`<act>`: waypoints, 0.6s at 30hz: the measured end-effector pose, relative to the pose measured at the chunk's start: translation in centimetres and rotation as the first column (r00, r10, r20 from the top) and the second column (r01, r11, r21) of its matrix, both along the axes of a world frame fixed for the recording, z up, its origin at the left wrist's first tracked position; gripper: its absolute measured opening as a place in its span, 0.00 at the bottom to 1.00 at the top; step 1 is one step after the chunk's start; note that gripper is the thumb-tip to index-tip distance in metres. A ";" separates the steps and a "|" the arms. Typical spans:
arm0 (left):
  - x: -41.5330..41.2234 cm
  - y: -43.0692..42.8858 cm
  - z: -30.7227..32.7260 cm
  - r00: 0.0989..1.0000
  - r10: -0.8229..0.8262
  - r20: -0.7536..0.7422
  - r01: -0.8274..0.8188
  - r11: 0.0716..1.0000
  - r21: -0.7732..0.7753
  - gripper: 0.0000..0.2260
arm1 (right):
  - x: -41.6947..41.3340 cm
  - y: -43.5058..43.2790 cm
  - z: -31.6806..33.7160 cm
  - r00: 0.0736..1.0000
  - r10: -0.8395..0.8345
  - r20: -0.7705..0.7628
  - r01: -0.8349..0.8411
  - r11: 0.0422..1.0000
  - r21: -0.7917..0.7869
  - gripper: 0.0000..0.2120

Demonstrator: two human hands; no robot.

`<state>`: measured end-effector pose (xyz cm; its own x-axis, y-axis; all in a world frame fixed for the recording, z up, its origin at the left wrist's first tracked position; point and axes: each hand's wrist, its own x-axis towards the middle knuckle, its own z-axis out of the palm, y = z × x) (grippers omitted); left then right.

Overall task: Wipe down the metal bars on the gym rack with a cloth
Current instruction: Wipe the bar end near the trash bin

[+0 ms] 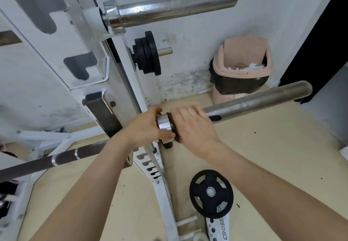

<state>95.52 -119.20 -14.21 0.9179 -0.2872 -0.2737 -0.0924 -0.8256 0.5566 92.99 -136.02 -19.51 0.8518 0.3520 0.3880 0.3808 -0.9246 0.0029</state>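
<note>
Down low at the rack, both hands closed on the lower barbell. Left hand [146,125] curled round the bar just inside the shiny chrome collar [165,125], thumb on top, fingers wrapped out of sight behind. Right hand [192,125] clamped over the start of the barbell sleeve [258,100], fingers folded down across it, pressing a dark brown cloth [174,127] against the outer face of the collar; only a rumpled edge of the cloth visible between the collar and the palm. Both forearms bare, reaching up from the bottom of the view.

Beyond the right hand, the dull grey sleeve running up and to the right, its end free. To the left of the left hand, the dark knurled shaft [56,160] of the same bar sloping down toward the left edge, with two bright rings. Behind the hands, the white rack upright [116,74], paint chipped, with hook-shaped cutouts. Higher up, a second barbell sleeve [175,7], chromed and spotted with rust. Between the two sleeves, a stack of small black weight plates [147,53] on a short peg. Against the stained wall, a pink bin [243,65] with a black liner. On the beige floor [273,156], by the rack's base, a black weight plate [211,193] with grip holes.
</note>
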 end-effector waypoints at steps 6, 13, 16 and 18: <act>-2.7 -1.3 -1.5 0.899 -0.177 0.401 0.030 0.937 0.347 0.43 | 0.6 -5.1 1.0 0.972 -0.222 -0.073 0.218 0.974 -0.063 0.24; -0.5 -0.8 0.2 0.999 0.039 -0.028 -0.040 0.998 -0.045 0.37 | 0.9 0.0 0.0 1.000 0.017 -0.003 -0.017 1.000 0.020 0.22; -1.5 -1.5 -0.1 0.962 -0.120 0.245 0.061 0.970 0.235 0.44 | 1.2 -6.7 0.4 0.988 -0.150 -0.043 0.149 0.988 -0.035 0.24; -2.5 -2.1 -0.9 0.878 -0.226 0.422 0.041 0.913 0.405 0.41 | 1.4 -10.7 0.8 0.956 -0.290 -0.038 0.287 0.955 -0.071 0.23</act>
